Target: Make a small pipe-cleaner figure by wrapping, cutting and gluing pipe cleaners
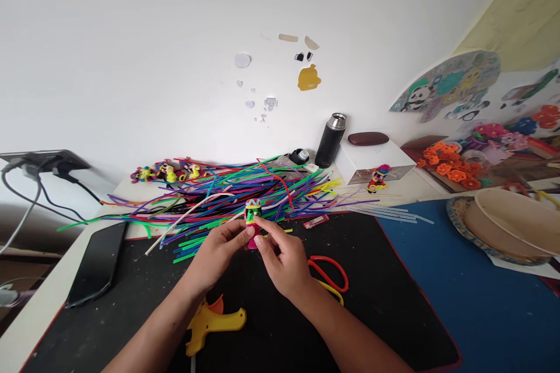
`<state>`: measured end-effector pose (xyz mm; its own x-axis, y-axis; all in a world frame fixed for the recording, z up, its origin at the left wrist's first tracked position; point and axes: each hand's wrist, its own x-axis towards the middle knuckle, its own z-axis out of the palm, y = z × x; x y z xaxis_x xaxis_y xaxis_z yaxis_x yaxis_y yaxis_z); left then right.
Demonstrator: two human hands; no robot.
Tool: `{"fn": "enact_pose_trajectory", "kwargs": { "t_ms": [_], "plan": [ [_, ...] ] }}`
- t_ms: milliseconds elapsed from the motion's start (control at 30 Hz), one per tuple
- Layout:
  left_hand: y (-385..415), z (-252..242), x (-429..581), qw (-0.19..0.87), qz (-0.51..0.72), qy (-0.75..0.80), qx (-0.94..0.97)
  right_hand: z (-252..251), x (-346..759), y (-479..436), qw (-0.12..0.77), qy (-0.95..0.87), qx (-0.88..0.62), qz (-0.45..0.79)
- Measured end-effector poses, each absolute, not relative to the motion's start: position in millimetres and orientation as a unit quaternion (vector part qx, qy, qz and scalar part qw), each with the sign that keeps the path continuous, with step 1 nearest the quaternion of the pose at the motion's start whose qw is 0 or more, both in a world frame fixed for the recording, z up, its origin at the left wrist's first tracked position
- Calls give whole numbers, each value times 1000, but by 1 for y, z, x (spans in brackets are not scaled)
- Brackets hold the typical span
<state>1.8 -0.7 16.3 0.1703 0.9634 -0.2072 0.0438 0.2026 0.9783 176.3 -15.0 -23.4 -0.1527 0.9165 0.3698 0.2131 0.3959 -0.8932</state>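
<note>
Pinched between both hands is a small pink, green and yellow pipe-cleaner figure, held upright and clear of the black desk mat, over its far edge. The left hand has its grip closed round the pink lower part from the side, probably to steady the figure. The right hand has its grip closed too, thumb and forefinger nipped on the front near the base; what is being pressed there is too small to tell. The figure is kept raised and facing the wearer, likely for a close look.

On the mat's near edge a yellow plastic glue gun is laid flat, just beside the left forearm, seemingly kept within reach. Red-handled scissors are laid on the mat right of the right hand. A loose heap of multicoloured pipe cleaners is spread beyond the mat's far edge. A black phone lies on the mat's left edge. A small red oblong item sits at the mat's far edge. A black and steel flask stands well beyond the mat, near the wall. A blue mat adjoins the black mat's right side.
</note>
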Motion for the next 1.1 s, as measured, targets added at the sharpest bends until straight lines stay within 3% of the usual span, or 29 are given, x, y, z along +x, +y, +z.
{"fn": "enact_pose_trajectory", "kwargs": {
  "t_ms": [233, 1100],
  "plan": [
    [-1, 12, 2, 583, 422, 509, 472, -18, 177, -14, 531, -623, -421, 391],
    [1, 11, -6, 584, 383, 515, 497, -28, 177, -14, 495, -657, -418, 384]
  ]
}}
